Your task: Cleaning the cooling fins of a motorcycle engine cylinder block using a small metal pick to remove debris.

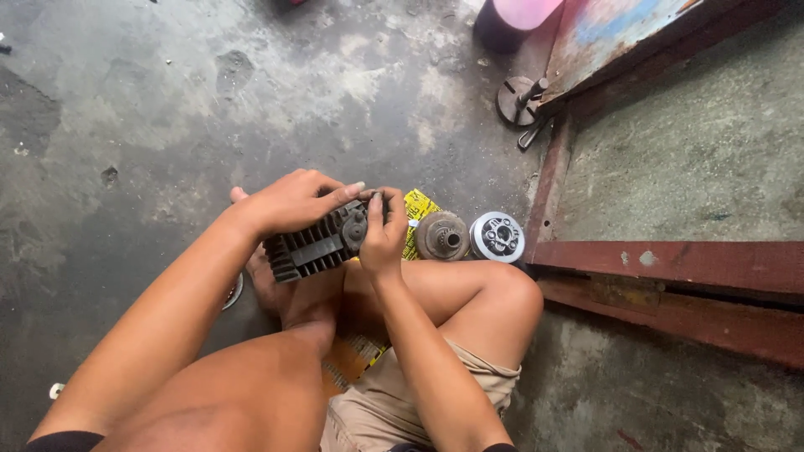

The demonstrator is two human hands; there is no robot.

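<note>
Above the knees, left hand [289,201] grasps a dark, finned, grimy cylinder [316,243]; right hand [383,230] pinches its round end.

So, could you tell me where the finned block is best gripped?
Probably across its finned body, from above, as the left hand grips the finned block now. The long ribbed sides give the fingers purchase, and that grip leaves the round end free, where the right hand is working.
</note>
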